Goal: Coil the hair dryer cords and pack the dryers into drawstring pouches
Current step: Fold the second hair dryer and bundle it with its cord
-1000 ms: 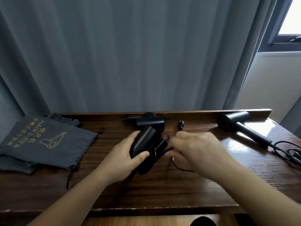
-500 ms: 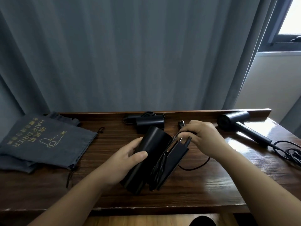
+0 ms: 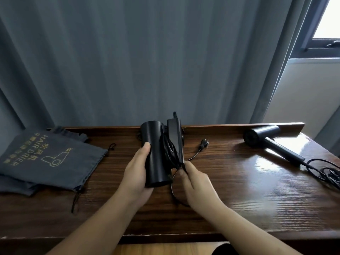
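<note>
A grey curtain (image 3: 147, 61) is hanging behind a dark wooden surface (image 3: 230, 190), and daylight is coming through a window (image 3: 327, 21) at the upper right. The left hand (image 3: 137, 173) is holding a black folded hair dryer (image 3: 156, 153) above the middle of the surface; its thumb is lying on the front of the barrel and its other fingers are curling round the far side, mostly hidden. The dryer's handle (image 3: 175, 138) is folded beside the barrel, and several loops of cord (image 3: 168, 150) are lying between the two. The right hand (image 3: 196, 181) is pinching the cord just below the end of the handle, with the fingers (image 3: 187, 167) pressed together around it. From there the loose cord is running down in a curve under the right hand and also back across the surface to the plug (image 3: 204, 143), which is resting on the wood to the right of the dryer. A second hair dryer (image 3: 270, 142) is lying unfolded at the far right, well apart from the hands, and its tangled cord (image 3: 325, 172) is lying near the right edge. Grey drawstring pouches (image 3: 49, 159) with gold print are lying stacked at the left, with their strings (image 3: 77, 197) trailing on the wood. Something dark is partly showing behind the held dryer, but I cannot tell what it is.
</note>
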Action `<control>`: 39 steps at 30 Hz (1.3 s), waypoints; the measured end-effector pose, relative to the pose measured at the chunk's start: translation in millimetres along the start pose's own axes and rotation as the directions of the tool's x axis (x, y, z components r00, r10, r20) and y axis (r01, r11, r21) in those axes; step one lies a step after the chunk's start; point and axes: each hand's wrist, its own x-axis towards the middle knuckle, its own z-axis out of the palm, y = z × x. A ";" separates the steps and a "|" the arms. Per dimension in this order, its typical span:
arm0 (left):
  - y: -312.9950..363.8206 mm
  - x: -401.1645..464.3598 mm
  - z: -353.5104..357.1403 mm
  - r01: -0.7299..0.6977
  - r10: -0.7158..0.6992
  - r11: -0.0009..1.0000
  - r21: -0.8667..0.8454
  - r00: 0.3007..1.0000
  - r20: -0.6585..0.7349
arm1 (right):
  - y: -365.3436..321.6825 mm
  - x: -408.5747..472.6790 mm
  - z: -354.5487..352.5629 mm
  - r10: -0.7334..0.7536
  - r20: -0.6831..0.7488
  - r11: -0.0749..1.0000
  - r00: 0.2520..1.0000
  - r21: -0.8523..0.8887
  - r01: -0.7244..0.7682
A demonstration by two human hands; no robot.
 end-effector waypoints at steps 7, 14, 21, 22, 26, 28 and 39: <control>-7.9 10.5 -7.3 -0.046 0.045 0.999 0.001 0.984 -0.172 | -18.4 -18.1 2.5 0.123 0.213 0.966 0.969 0.197 -0.165; 9.5 24.8 -6.0 -0.159 0.115 0.982 -0.098 0.929 -0.351 | -26.5 -27.6 -10.2 -0.006 0.424 0.990 0.906 0.127 -0.053; 17.9 32.3 -44.6 -0.358 0.543 0.472 0.806 0.838 0.055 | -41.1 -26.6 -18.5 -0.294 0.336 0.866 0.895 -0.303 0.398; 17.0 32.0 -50.5 -0.357 0.523 0.385 0.851 0.844 0.117 | -45.5 -24.0 -24.0 -0.341 0.327 0.828 0.881 -0.339 0.446; 10.6 21.0 -54.6 -0.339 0.432 0.148 0.929 0.867 0.248 | -59.5 -8.2 -47.3 -0.452 0.317 0.681 0.834 -0.481 0.552; 8.2 14.0 -53.0 -0.353 0.371 0.126 0.927 0.884 0.286 | -62.1 5.0 -60.5 -0.515 0.281 0.612 0.810 -0.540 0.577; 12.5 -18.1 -43.3 -0.350 -0.084 0.564 0.748 0.877 0.473 | -18.6 63.8 -120.7 -0.382 0.149 0.812 0.912 -0.417 0.408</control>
